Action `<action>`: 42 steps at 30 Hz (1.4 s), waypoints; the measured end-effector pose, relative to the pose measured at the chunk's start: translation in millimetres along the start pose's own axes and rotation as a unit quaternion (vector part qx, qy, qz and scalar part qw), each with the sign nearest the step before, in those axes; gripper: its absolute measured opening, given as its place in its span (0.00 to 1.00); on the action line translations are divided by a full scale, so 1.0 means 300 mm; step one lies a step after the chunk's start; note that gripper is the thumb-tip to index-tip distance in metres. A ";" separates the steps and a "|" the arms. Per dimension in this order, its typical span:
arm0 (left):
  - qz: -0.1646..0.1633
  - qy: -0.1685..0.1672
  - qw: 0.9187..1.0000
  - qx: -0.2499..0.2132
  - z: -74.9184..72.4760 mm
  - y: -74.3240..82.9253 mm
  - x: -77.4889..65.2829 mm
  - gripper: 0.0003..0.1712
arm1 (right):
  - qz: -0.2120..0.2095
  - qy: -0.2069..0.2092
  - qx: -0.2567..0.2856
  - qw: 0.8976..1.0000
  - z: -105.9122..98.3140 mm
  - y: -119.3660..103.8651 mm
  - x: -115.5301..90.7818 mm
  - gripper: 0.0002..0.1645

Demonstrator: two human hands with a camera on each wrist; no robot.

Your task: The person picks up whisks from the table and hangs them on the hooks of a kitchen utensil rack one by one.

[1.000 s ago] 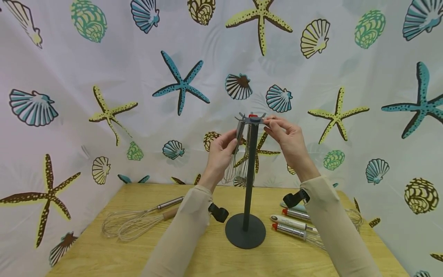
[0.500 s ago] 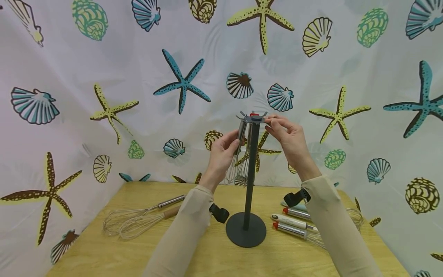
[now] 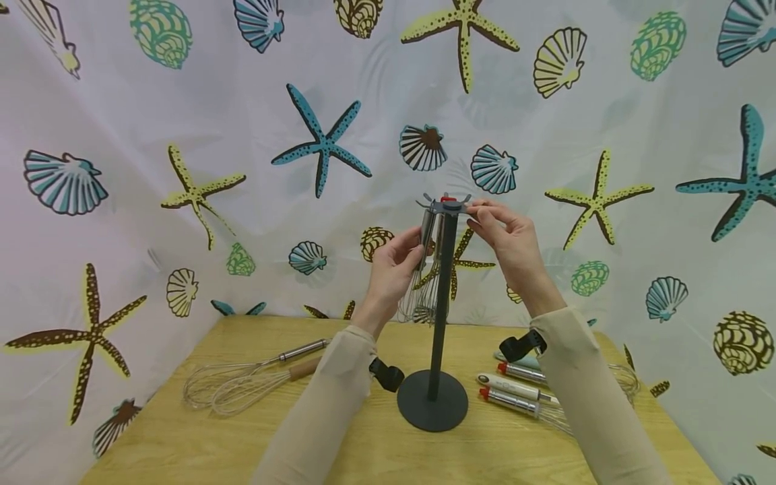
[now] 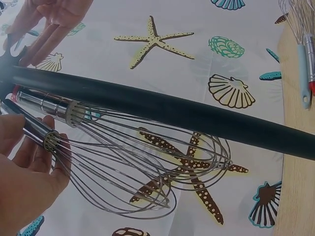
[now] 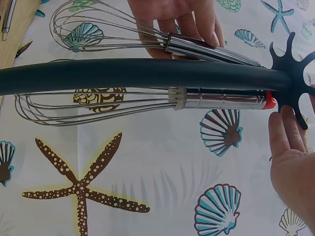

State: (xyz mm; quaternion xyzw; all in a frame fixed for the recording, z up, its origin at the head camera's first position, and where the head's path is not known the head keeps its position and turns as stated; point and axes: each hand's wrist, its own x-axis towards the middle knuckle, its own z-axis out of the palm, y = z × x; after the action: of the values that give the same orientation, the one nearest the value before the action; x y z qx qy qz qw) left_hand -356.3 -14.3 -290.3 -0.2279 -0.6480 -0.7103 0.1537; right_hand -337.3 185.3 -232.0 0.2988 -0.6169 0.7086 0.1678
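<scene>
A dark upright stand (image 3: 444, 289) with curved hooks around its top rises from a round base (image 3: 432, 401). My left hand (image 3: 391, 275) holds a steel-handled whisk (image 4: 35, 124) by its handle, thumb on one side and fingers on the other. That handle's upper end meets the hooks on the left, and its wire loops point down. Behind the pole hangs a second whisk (image 5: 226, 100) with a silver handle and red end. At the top right, my right hand (image 3: 514, 252) pinches one of the stand's hooks between thumb and fingers.
On the wooden table (image 3: 182, 444), a steel-handled whisk (image 3: 303, 349) and a wooden-handled whisk (image 3: 304, 368) lie left of the base. Several whisks lie to the right, including a cream-handled one (image 3: 509, 386), partly under my right forearm. A patterned curtain (image 3: 364, 81) surrounds the table.
Both hands keep their hold on the whisk and the stand. Only the head view shifts slightly.
</scene>
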 end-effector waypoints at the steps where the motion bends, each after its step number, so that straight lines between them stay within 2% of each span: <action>1: 0.000 0.001 1.000 0.000 -0.001 -0.003 -0.001 0.22 | 0.000 0.000 -0.001 1.000 0.000 0.000 -0.001 0.12; 13: -0.014 0.005 1.000 0.002 -0.014 -0.025 -0.005 0.22 | 0.002 -0.003 0.005 1.000 0.000 0.003 -0.001 0.12; 25: -0.008 0.009 1.000 0.003 -0.025 -0.037 -0.014 0.23 | 0.000 -0.004 0.012 1.000 0.001 -0.002 0.001 0.11; 42: -0.015 0.015 1.000 -0.016 -0.090 -0.093 -0.055 0.19 | -0.006 -0.002 0.022 1.000 0.003 -0.001 -0.001 0.10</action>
State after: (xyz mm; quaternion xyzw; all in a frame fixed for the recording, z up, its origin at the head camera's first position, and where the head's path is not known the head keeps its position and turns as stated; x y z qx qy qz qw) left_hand -360.0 -39.0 -324.1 -0.2098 -0.6376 -0.7259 0.1498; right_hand -336.7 184.4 -232.0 0.3077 -0.5995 0.7204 0.1642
